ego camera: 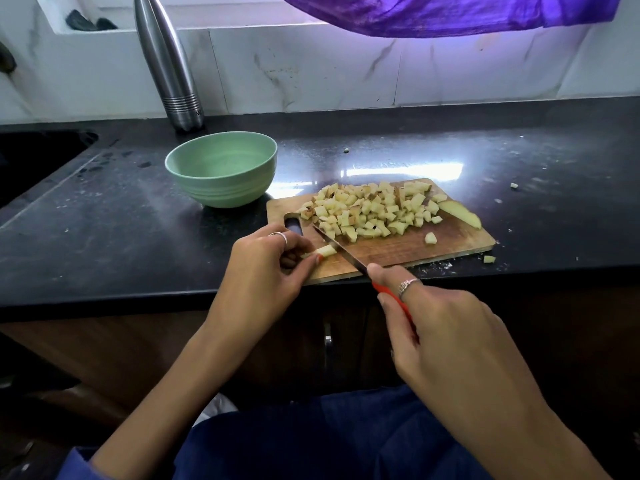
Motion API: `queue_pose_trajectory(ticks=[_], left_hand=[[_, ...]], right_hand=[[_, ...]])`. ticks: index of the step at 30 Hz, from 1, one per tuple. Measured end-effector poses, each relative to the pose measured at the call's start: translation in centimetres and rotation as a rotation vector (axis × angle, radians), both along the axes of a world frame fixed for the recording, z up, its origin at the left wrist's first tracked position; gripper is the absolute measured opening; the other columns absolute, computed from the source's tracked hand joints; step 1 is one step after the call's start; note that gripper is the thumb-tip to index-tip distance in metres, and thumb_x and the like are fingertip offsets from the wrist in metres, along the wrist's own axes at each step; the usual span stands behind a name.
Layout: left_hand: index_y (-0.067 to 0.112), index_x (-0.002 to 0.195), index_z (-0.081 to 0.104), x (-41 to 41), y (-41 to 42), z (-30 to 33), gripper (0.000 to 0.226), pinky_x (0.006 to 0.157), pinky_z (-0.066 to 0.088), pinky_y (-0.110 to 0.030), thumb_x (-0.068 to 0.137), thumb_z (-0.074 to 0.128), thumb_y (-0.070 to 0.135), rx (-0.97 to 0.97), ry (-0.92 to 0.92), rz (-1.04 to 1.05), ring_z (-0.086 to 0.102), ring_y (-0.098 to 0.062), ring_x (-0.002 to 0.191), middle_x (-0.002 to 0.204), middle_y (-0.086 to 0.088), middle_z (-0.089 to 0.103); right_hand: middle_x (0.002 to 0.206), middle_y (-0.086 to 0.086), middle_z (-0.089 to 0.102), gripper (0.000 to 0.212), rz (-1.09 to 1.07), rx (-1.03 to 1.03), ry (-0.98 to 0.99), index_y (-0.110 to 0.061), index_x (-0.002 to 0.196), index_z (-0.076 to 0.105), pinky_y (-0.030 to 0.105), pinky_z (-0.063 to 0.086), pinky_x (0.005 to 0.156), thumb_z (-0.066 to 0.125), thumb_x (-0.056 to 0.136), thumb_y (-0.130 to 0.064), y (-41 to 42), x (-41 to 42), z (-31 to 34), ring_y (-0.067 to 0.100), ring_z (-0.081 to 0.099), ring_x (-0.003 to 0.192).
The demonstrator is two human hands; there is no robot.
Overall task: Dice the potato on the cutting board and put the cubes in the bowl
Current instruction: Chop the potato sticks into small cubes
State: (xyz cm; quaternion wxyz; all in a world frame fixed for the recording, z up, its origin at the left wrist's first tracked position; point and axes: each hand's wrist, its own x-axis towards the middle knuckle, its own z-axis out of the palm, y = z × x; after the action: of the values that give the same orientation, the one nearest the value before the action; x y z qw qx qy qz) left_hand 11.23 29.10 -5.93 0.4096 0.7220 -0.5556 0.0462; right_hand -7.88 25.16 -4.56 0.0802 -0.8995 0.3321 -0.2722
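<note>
At lower right, the right hand (446,327) grips a red-handled knife (349,258), blade touching the pale potato strip (323,251) pinched by the left hand (270,268) at the cutting board's (415,249) near-left corner. Mid-frame lies a pile of yellowish cubes (370,211). Beyond, left, stands the green bowl (221,168).

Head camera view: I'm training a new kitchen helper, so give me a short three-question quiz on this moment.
1. True or false: the green bowl already holds potato cubes.
2. Which hand grips the knife: A) left hand B) right hand?
3. Fill in: the unfinished potato slice lies at the cutting board's ____ end.

Key: 1 false; 2 B; 3 right.
</note>
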Motion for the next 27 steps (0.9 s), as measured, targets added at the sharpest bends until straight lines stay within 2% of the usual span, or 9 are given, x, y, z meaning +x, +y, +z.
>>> queue_pose_trajectory(ticks=[4,7,9,11,14,17,22,27], left_hand=[[0.009,0.088,0.075,0.1,0.0,-0.1,0.012,0.064,0.04,-0.001,0.077,0.076,0.015,-0.002,0.01,0.003,0.06,-0.003,0.069,0.082,0.004,0.064],[0.01,0.087,0.075,0.1,0.0,0.0,0.01,0.065,0.04,0.0,0.077,0.076,0.015,-0.005,0.016,-0.003,0.06,-0.004,0.081,0.082,0.003,0.065],[0.01,0.087,0.075,0.1,0.0,0.0,0.011,0.066,0.041,-0.001,0.077,0.075,0.014,0.004,0.013,-0.005,0.061,-0.004,0.075,0.083,0.004,0.065],[0.01,0.09,0.075,0.2,0.2,0.1,0.013,0.068,0.045,-0.004,0.078,0.075,0.015,0.016,0.017,-0.01,0.062,-0.001,0.07,0.085,0.004,0.065],[0.01,0.095,0.074,0.3,0.9,0.0,0.019,0.073,0.048,-0.009,0.077,0.076,0.015,0.017,0.001,-0.009,0.062,0.0,0.074,0.088,0.003,0.064],[0.013,0.094,0.074,0.6,1.4,0.0,0.017,0.072,0.048,-0.009,0.077,0.076,0.016,0.022,-0.014,0.02,0.06,-0.001,0.073,0.085,0.004,0.063],[0.014,0.089,0.075,0.6,1.3,-0.3,0.011,0.067,0.045,-0.008,0.078,0.075,0.016,0.011,-0.013,0.036,0.059,-0.003,0.07,0.081,0.006,0.062],[0.014,0.088,0.075,0.7,1.3,-0.3,0.011,0.066,0.045,-0.01,0.077,0.076,0.016,0.013,0.019,0.032,0.058,-0.006,0.073,0.082,0.006,0.063]], right_hand=[[0.049,-0.009,0.053,0.049,-0.029,-0.033,0.084,-0.022,0.115,0.066,0.024,0.036,0.029,0.079,0.068,-0.015,0.3,0.2,-0.6,0.01,0.049,0.034],[0.045,-0.007,0.051,0.061,-0.027,-0.109,0.131,-0.017,0.109,0.069,0.021,0.028,0.029,0.088,0.051,-0.014,-0.1,0.7,-1.0,0.013,0.046,0.03],[0.045,-0.006,0.053,0.063,-0.022,-0.137,0.147,-0.016,0.107,0.07,0.02,0.026,0.032,0.089,0.047,-0.015,-0.4,1.3,-1.0,0.014,0.047,0.03],[0.048,-0.006,0.056,0.059,-0.032,-0.134,0.132,-0.018,0.108,0.069,0.022,0.029,0.032,0.087,0.052,-0.015,-0.8,1.6,-0.8,0.016,0.05,0.033],[0.05,-0.006,0.056,0.047,-0.048,-0.082,0.065,-0.02,0.112,0.067,0.027,0.037,0.032,0.08,0.068,-0.015,-1.0,1.4,-0.3,0.018,0.053,0.037],[0.051,-0.008,0.055,0.041,-0.046,-0.052,0.033,-0.021,0.114,0.066,0.028,0.039,0.031,0.074,0.075,-0.014,-0.3,0.5,-0.1,0.016,0.053,0.038],[0.05,-0.01,0.051,0.042,0.002,0.017,0.081,-0.023,0.117,0.064,0.025,0.04,0.03,0.072,0.076,-0.018,0.7,0.3,0.0,0.009,0.049,0.037],[0.049,-0.006,0.053,0.047,-0.033,-0.045,0.149,-0.016,0.113,0.066,0.028,0.037,0.028,0.077,0.067,-0.014,0.3,1.5,-0.9,0.014,0.049,0.034]])
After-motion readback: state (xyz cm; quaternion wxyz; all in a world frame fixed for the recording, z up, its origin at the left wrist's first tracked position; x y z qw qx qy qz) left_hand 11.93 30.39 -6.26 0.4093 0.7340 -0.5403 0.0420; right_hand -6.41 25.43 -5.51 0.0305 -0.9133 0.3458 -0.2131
